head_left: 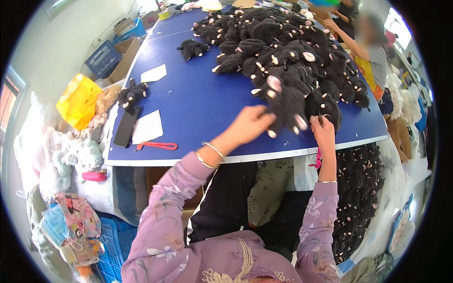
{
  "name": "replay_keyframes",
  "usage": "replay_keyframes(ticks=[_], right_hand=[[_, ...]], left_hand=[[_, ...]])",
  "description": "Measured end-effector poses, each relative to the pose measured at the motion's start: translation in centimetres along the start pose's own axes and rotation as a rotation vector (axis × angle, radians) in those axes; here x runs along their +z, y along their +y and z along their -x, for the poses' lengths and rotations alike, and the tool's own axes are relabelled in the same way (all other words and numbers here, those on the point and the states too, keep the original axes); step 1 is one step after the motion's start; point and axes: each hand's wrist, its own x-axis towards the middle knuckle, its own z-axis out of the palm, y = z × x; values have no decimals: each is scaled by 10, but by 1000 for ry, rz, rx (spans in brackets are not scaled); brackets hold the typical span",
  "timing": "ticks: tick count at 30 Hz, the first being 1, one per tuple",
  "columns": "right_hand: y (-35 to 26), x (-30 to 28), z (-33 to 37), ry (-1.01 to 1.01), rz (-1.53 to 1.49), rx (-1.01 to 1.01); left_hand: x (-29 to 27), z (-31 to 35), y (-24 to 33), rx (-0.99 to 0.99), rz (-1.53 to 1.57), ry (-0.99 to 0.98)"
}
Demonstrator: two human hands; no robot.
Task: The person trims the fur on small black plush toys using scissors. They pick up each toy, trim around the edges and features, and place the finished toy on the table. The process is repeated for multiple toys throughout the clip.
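In my left hand (250, 126), the fingers are closed on the edge of a black plush toy (289, 106) with pink ears and pale feet. The toy is a little blurred, just above the near edge of the blue table (203, 118). My right hand (323, 134) is just right of it, fingers pinched round a small, dark, pointed tool (320, 119); whether it is tweezers or thread snips I cannot tell. Beyond both hands rises a large heap of similar black plush toys (283, 37). One of these, a black plush toy (337, 109), lies right behind the tool.
At the table's left are a single plush toy (133, 93), a dark phone-like slab (127, 126), a white sheet (148, 127) and a red strap (159, 145). A bag of black toys (356, 203) stands below right. A co-worker (370, 56) is at the far right.
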Motion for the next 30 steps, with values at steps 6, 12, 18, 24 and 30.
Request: replay_keyframes(ticks=[6,12,18,24,30], right_hand=[[13,5,2,51,27,-78],[16,7,2,81,84,-99],[25,3,-1,89,59,-130],[25,6,-2,100,46,-164],[23,2,2,61,-73,-129]], left_hand=[[-178,23,-15,-142,-294,487],[-294,74,-26,-352,-907,607],[-254,65,-19,-78,-689,672],[-158,19,-16,44,-418,391],[-45,-42,-4,260,-419,185]])
